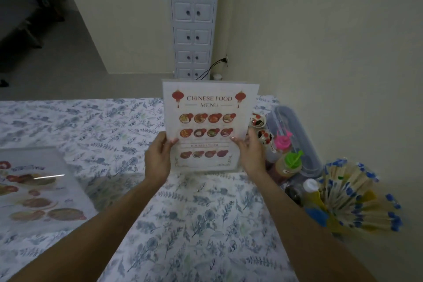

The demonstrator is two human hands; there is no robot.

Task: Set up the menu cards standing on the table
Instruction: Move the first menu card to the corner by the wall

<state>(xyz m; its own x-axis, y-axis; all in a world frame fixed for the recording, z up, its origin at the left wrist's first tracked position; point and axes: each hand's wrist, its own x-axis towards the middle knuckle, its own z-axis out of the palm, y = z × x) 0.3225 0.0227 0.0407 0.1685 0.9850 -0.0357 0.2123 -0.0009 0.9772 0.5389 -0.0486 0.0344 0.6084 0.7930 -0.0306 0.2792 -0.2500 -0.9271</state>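
A white menu card headed "Chinese Food Menu", in a clear stand, is upright at the middle of the table, its base touching the floral cloth. My left hand grips its left edge, thumb on the front. My right hand holds its right edge the same way. A second menu card in a clear holder sits at the left, facing up at an angle.
Squeeze bottles with a pink cap and a green cap stand just right of the menu, beside a clear lidded box. A holder of blue-tipped sticks is at the right edge. A white drawer cabinet stands against the far wall.
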